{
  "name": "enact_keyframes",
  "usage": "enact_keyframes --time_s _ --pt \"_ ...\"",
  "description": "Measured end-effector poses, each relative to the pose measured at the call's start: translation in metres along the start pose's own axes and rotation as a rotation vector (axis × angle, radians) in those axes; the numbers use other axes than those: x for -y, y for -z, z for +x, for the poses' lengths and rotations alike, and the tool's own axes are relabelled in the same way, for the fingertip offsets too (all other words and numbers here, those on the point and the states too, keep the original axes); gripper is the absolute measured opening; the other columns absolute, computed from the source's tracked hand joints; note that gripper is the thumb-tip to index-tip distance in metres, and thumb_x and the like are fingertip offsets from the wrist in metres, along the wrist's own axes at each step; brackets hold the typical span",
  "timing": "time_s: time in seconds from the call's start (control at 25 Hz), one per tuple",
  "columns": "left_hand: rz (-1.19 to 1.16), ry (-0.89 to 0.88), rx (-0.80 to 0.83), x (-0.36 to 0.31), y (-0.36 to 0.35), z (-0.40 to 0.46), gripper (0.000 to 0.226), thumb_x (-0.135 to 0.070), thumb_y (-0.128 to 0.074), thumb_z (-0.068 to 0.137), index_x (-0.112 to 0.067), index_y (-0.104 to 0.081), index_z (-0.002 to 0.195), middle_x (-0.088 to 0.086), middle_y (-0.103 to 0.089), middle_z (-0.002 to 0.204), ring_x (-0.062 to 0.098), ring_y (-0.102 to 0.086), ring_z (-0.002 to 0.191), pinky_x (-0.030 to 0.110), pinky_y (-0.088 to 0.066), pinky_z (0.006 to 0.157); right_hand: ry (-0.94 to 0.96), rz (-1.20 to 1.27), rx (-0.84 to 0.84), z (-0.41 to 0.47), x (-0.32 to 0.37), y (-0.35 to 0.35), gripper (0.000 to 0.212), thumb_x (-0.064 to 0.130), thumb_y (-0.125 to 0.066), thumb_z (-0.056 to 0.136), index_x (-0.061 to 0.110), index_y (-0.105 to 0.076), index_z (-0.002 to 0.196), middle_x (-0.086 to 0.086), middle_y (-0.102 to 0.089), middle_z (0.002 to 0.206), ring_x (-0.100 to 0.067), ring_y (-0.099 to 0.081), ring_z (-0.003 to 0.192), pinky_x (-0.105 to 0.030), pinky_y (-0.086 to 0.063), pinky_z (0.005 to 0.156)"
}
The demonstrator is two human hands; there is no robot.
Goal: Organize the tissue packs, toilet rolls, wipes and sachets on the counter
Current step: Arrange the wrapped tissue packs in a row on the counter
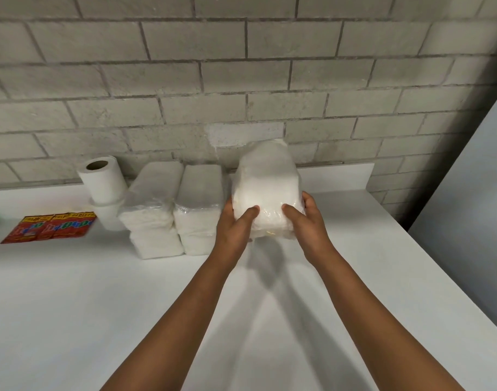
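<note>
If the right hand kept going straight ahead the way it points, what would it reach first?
The right hand already grips the wrapped tissue pack, so that pack is first. Beyond it, probably the brick wall behind the counter, though depth is unclear.

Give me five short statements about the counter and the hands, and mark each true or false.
1. Both hands, left hand and right hand, hold the tissue pack. True.
2. The toilet rolls lie side by side. False: one is stacked on the other.
3. Red sachets lie left of the rolls. True.
4. The held pack is left of the two tissue stacks. False: it is to their right.
5. The wall is wooden. False: grey brick.
</note>
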State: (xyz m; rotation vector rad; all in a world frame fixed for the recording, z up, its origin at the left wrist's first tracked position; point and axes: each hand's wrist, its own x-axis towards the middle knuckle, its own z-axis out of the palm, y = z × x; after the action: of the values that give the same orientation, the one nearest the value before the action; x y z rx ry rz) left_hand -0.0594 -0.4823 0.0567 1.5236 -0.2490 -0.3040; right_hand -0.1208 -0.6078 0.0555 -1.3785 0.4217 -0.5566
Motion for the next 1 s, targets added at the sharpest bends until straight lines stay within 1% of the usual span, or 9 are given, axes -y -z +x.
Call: enact_keyframes --time_s 0.04,0.12,0.2,0.32,0.44,0.56,0.72,0.88,1.0 --pt "-0.004 -0.021 -0.016 -0.003 0.007 -0.001 0.028 -0.025 -0.06 0.086 -0.043 -0.049 0.106 -0.013 -0.063 0.1 0.007 -0.063 0.087 0.024 -0.051 0.056 0.008 0.004 0.008 0.0 0.002 -0.007 0.034 0.008 -0.058 0.087 0.021 -0.049 0.117 -0.006 -0.06 0.117 -0.024 -0.06 0.104 -0.04 -0.05 0.09" --pt "0.006 -0.068 -0.052 -0.011 0.019 -0.003 0.045 -0.023 -0.062 0.086 -0.033 -0.045 0.126 -0.007 -0.063 0.111 0.013 -0.063 0.097 0.032 -0.055 0.074 0.037 -0.002 0.019 0.001 0.005 -0.02 0.032 0.008 -0.058 0.087 0.023 -0.05 0.115 -0.003 -0.061 0.114 -0.022 -0.061 0.102 -0.038 -0.05 0.09" --pt "0.054 -0.099 -0.113 -0.019 0.032 -0.002 0.055 -0.023 -0.063 0.085 -0.023 -0.04 0.134 -0.003 -0.061 0.112 0.019 -0.062 0.101 0.042 -0.053 0.088 0.057 -0.01 0.035 0.003 0.006 -0.037 0.031 0.009 -0.059 0.087 0.024 -0.051 0.113 -0.001 -0.062 0.112 -0.021 -0.061 0.102 -0.035 -0.05 0.089" --pt "0.115 -0.106 -0.177 -0.03 0.053 0.007 0.049 -0.026 -0.064 0.084 -0.02 -0.044 0.129 -0.005 -0.061 0.105 0.02 -0.063 0.099 0.048 -0.052 0.088 0.062 -0.008 0.062 0.007 0.008 -0.06 0.028 0.012 -0.059 0.088 0.025 -0.051 0.112 0.003 -0.063 0.107 -0.018 -0.062 0.099 -0.031 -0.05 0.085" --pt "0.119 -0.098 -0.185 -0.039 0.068 0.014 0.036 -0.026 -0.063 0.085 -0.026 -0.046 0.117 -0.014 -0.059 0.095 0.011 -0.062 0.092 0.046 -0.052 0.089 0.059 -0.008 0.088 0.012 0.011 -0.077 0.022 0.015 -0.059 0.088 0.028 -0.053 0.104 0.009 -0.064 0.101 -0.014 -0.063 0.095 -0.027 -0.05 0.081" --pt "0.135 -0.086 -0.19 -0.045 0.081 0.023 0.044 -0.027 -0.061 0.086 -0.021 -0.046 0.126 -0.007 -0.06 0.102 0.018 -0.062 0.097 0.046 -0.052 0.089 0.038 -0.035 0.106 0.019 0.014 -0.092 0.017 0.018 -0.06 0.087 0.03 -0.055 0.099 0.008 -0.065 0.101 -0.014 -0.064 0.096 -0.03 -0.051 0.085" --pt "0.193 -0.077 -0.226 -0.044 0.095 0.037 0.042 -0.03 -0.059 0.086 -0.019 -0.05 0.125 0.002 -0.062 0.112 0.026 -0.06 0.104 0.048 -0.051 0.09 0.001 -0.12 0.115 0.03 0.016 -0.108 0.025 0.023 -0.062 0.086 0.021 -0.056 0.11 0.001 -0.066 0.109 -0.018 -0.064 0.099 -0.033 -0.05 0.089" --pt "0.211 -0.049 -0.241 -0.041 0.1 0.048 0.04 -0.031 -0.058 0.086 -0.016 -0.051 0.122 0.004 -0.061 0.109 0.029 -0.06 0.102 0.048 -0.052 0.087 -0.005 -0.188 0.101 0.04 0.014 -0.117 0.021 0.028 -0.063 0.084 0.022 -0.058 0.104 0.003 -0.066 0.103 -0.018 -0.064 0.098 -0.034 -0.051 0.089" --pt "0.215 -0.036 -0.262 -0.042 0.1 0.055 0.049 -0.029 -0.06 0.086 -0.011 -0.043 0.129 0.003 -0.055 0.109 0.028 -0.058 0.103 0.045 -0.052 0.088 -0.018 -0.237 0.096 0.046 0.009 -0.121 0.026 0.029 -0.062 0.084 0.018 -0.059 0.107 -0.001 -0.067 0.106 -0.02 -0.064 0.098 -0.04 -0.05 0.093"
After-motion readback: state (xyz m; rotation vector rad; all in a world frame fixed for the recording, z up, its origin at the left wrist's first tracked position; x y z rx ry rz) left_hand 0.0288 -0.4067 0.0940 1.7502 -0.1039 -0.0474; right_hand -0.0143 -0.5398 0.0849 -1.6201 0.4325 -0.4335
